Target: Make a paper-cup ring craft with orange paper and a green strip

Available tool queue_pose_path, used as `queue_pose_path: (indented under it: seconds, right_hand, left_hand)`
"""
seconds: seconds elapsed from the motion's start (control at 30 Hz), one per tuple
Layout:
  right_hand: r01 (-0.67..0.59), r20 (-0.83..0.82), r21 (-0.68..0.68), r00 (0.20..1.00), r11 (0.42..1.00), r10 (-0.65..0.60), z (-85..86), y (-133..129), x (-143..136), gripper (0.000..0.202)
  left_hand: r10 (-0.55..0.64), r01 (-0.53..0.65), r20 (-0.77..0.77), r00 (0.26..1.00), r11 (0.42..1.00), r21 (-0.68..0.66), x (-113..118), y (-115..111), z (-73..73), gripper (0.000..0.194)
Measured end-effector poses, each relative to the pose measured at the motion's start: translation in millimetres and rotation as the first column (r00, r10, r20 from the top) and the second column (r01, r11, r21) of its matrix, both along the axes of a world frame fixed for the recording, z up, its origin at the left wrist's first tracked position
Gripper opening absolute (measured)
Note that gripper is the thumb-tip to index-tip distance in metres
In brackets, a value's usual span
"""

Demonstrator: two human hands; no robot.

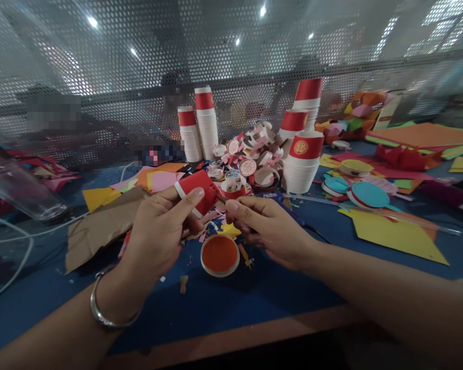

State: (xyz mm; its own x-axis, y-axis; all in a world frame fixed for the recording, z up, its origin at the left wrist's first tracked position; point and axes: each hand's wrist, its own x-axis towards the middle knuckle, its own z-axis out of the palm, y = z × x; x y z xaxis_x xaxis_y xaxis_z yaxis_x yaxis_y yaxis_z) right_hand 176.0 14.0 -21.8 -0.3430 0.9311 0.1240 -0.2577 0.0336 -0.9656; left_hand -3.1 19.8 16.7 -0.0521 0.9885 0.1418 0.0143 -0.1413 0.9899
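My left hand (156, 234) is closed round a red paper cup (201, 187), tilted on its side with its white rim toward the left. Small dark marks or cuts show near the cup's right end. In a pinch, my right hand (272, 228) holds a thin dark tool (221, 200), its tip at that marked end; its kind is mostly hidden by my fingers. Below both hands, a round piece with an orange face and white rim (220, 254) lies on the blue table (254, 303).
Behind my hands is a heap of cut cup rings (260, 149), with stacked paper cups (304, 164) on both sides. Cardboard (100, 226) and a clear bottle (23, 185) lie left. To the right are yellow paper (397, 234), turquoise discs (370, 194) and a clear rod (409, 220).
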Motion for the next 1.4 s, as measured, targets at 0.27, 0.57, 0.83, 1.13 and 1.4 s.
queue_pose_path:
  seconds: [0.27, 0.57, 0.83, 1.13, 1.4]
  right_hand:
    - [-0.014, 0.021, 0.029, 1.000, 0.999, 0.014, -0.6, -2.2, 0.4, 0.042]
    - [0.001, 0.000, 0.013, 1.000, 1.000, -0.001, -4.1, 0.5, -0.1, 0.042]
    - [0.003, -0.002, -0.005, 1.000, 1.000, -0.003, -0.6, -0.8, 0.4, 0.043]
    - [0.022, 0.005, -0.002, 1.000, 1.000, -0.022, -1.0, -2.8, -1.2, 0.045]
    - [0.023, 0.029, 0.010, 0.999, 1.000, -0.024, -3.6, -1.9, 0.6, 0.045]
  left_hand:
    - [-0.018, 0.019, -0.011, 1.000, 0.997, 0.069, 0.4, -3.6, -8.7, 0.018]
    - [-0.001, -0.001, 0.037, 0.999, 0.999, 0.043, 10.7, -8.7, -15.7, 0.022]
    - [-0.012, 0.013, -0.016, 1.000, 0.997, 0.073, 6.6, -7.7, -17.2, 0.018]
    - [-0.002, 0.012, -0.082, 0.997, 0.992, 0.125, 5.1, -9.2, -22.4, 0.018]
    - [0.033, 0.022, -0.258, 0.966, 0.978, 0.207, 2.1, -8.0, -20.8, 0.024]
